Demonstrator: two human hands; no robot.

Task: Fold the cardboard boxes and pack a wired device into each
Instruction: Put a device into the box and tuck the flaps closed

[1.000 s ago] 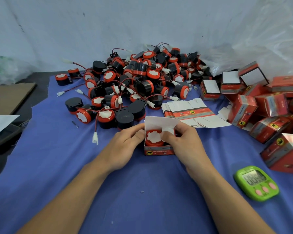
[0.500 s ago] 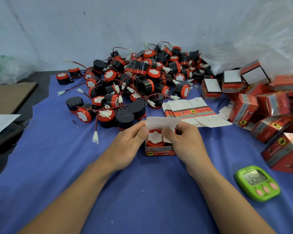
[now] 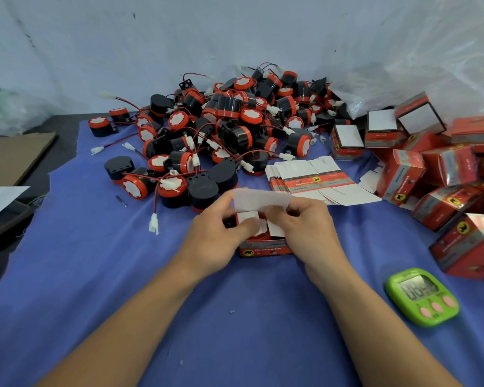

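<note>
The small red cardboard box sits near the middle of the tabletop, its opening pointing up, its printed front towards the person and its long side running left to right. A round red-topped wired device lies inside. The tall white lid flap stands at the back.

The left hand curls round the box's left side, thumb pressing a white side flap down. The right hand grips the right side, fingers bent, pinching the other side flap.

A stack of flat white-and-red box blanks lies just behind on the right. Towards the far edge is a pile of black-and-red round devices with red wires. Folded red boxes crowd the right edge, and a green digital timer lies near the front right corner on the blue cloth.
</note>
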